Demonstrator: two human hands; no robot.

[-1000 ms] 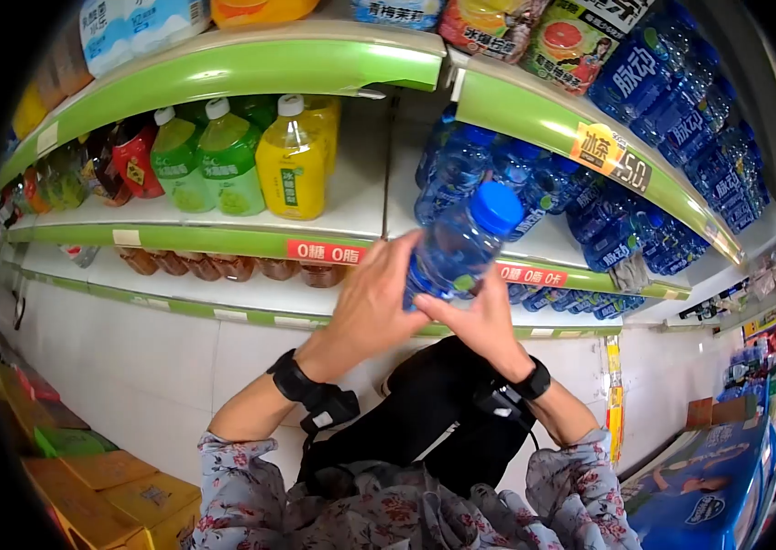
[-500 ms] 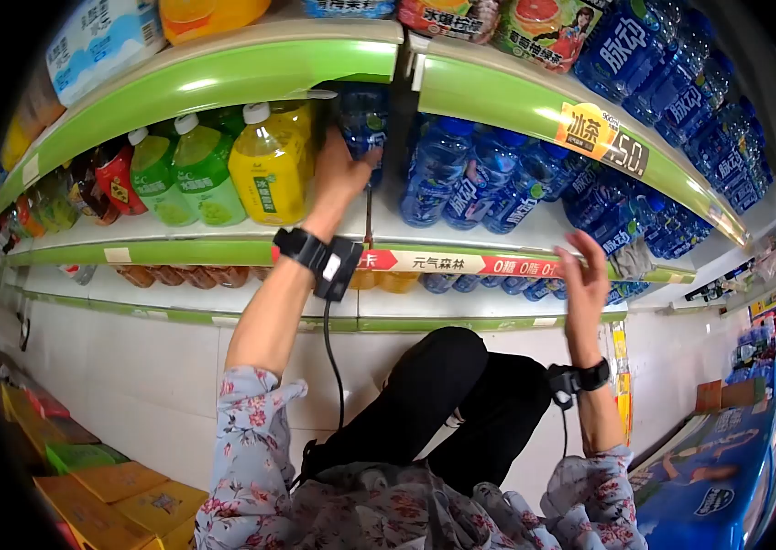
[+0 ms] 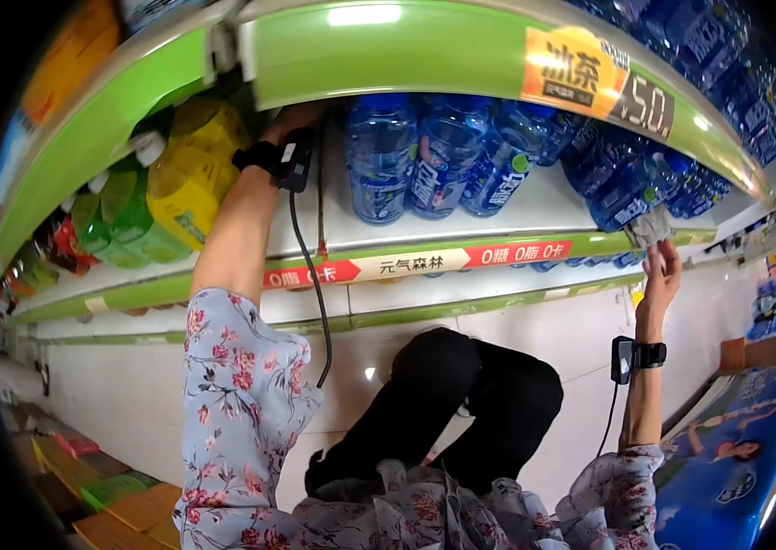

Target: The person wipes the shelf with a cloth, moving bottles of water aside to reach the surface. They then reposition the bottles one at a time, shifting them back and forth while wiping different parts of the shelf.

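My left hand reaches deep into the shelf, under the green upper edge. Its fingers are hidden there. A yellow bottle stands to its left and a blue bottle to its right. At the right, my right hand has its fingers closed on a grey cloth at the lower shelf's front edge. Blue bottles lie just behind the cloth.
The green shelf edge with an orange price tag runs overhead. Green bottles stand at the left. Blue packaging is at the lower right, and cardboard boxes are at the lower left.
The view has shifted right and closer to the shelf. My left hand has gone deeper, out of clear sight. My right hand has moved right and taken hold of the grey cloth.
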